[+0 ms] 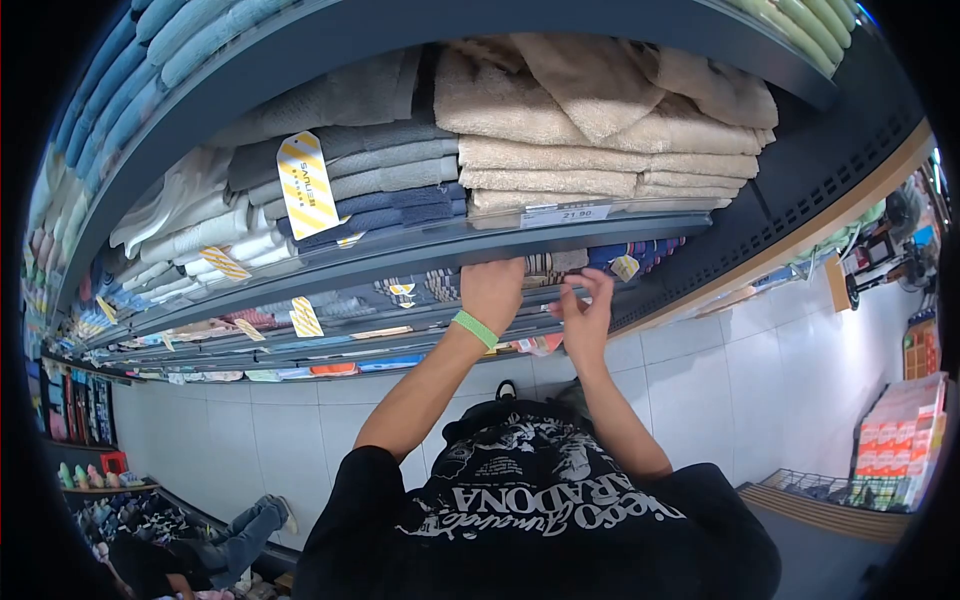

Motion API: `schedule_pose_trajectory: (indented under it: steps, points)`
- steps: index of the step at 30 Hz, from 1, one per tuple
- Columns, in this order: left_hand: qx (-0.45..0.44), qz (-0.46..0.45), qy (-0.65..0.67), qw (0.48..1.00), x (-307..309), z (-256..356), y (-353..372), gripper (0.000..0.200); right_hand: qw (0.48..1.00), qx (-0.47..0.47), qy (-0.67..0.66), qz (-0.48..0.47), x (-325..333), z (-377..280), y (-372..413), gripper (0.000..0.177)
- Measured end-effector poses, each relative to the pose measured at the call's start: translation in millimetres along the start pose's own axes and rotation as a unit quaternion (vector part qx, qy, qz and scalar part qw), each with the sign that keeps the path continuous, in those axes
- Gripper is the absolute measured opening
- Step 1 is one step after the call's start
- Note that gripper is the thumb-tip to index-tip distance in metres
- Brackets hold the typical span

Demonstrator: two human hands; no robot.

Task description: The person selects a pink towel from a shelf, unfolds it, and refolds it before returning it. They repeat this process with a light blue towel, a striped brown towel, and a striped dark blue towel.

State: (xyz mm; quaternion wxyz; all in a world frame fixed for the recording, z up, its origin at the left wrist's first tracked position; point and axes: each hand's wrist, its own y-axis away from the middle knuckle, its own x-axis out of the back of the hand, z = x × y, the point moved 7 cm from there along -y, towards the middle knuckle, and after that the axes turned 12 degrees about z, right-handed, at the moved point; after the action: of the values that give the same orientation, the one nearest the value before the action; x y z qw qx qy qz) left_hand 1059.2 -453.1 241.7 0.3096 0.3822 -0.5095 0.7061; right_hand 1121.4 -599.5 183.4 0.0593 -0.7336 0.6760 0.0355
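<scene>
My left hand [493,291], with a green band [475,329] on its wrist, reaches in under the shelf edge at the striped folded towels [441,286]. Its fingers are hidden beyond the knuckles, so any grip is out of sight. To its right my right hand [587,308] is raised, fingers bent and apart, thumb toward the left, with nothing visible in them. Just behind that hand lie a grey folded towel [570,260] and a dark blue plaid one [652,254] bearing a yellow tag [625,267].
Above my hands, a shelf with a price label [566,214] carries beige towels [550,157], grey towels [360,160] and white towels [195,222]. Red-and-white packages [888,445] stand at right. Another person [215,550] is at lower left, beyond the tiled floor [220,430].
</scene>
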Motion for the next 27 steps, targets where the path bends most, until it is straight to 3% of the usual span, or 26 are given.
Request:
schedule_pose_trajectory:
  steps: [3, 4, 6, 7, 11, 13, 14, 16, 18, 20, 22, 24, 25, 27]
  points:
    - [-0.028, 0.003, 0.058, 0.998, -10, 5, -5, 0.034, 0.989, -0.044, 0.105, -0.097, -11, 25, 4, 0.044]
    - [-0.032, 0.002, 0.059, 0.998, -11, 7, -6, 0.034, 0.989, -0.044, 0.104, -0.093, -12, 25, 1, 0.044]
    - [-0.02, -0.004, 0.045, 0.999, -12, 6, -9, 0.029, 0.973, -0.113, 0.085, -0.182, -29, 34, 2, 0.04]
    - [-0.023, -0.003, 0.045, 0.999, -12, 5, -11, 0.029, 0.977, -0.095, 0.073, -0.179, -33, 28, 2, 0.031]
    - [-0.019, 0.05, 0.071, 0.996, -2, 4, -13, 0.021, 0.98, -0.104, 0.046, -0.164, -40, 26, -6, 0.023]
    - [-0.006, 0.075, 0.072, 0.995, 2, 1, -14, 0.019, 0.994, 0.032, 0.04, -0.1, -36, -1, -13, 0.02]
    - [-0.003, 0.094, 0.076, 0.993, 2, -1, -14, 0.019, 0.994, 0.032, 0.04, -0.101, -40, -5, -15, 0.02]
    - [0.0, 0.111, 0.08, 0.991, 1, -2, -13, 0.019, 0.986, 0.141, 0.034, -0.079, -44, -26, -21, 0.022]
    - [-0.01, 0.168, 0.086, 0.982, 6, -3, -13, 0.018, 0.981, 0.176, 0.044, -0.076, -48, -35, -24, 0.022]
    - [-0.015, 0.161, 0.093, 0.982, 11, -3, -15, 0.019, 0.974, 0.208, 0.056, -0.072, -50, -29, -31, 0.022]
    - [-0.02, 0.153, 0.103, 0.983, 14, 0, -14, 0.02, 0.987, 0.03, 0.058, -0.146, -55, 17, -48, 0.023]
    - [-0.008, -0.03, 0.12, 0.992, -9, 1, -10, 0.027, 0.988, -0.017, 0.039, -0.151, -46, 29, -56, 0.024]
    - [-0.008, -0.029, 0.119, 0.992, -9, 2, -9, 0.027, 0.985, -0.064, 0.021, -0.156, -46, 29, -58, 0.025]
    - [-0.045, 0.012, 0.107, 0.993, -4, 8, -3, 0.037, 0.987, -0.064, 0.027, -0.147, -37, 22, -52, 0.027]
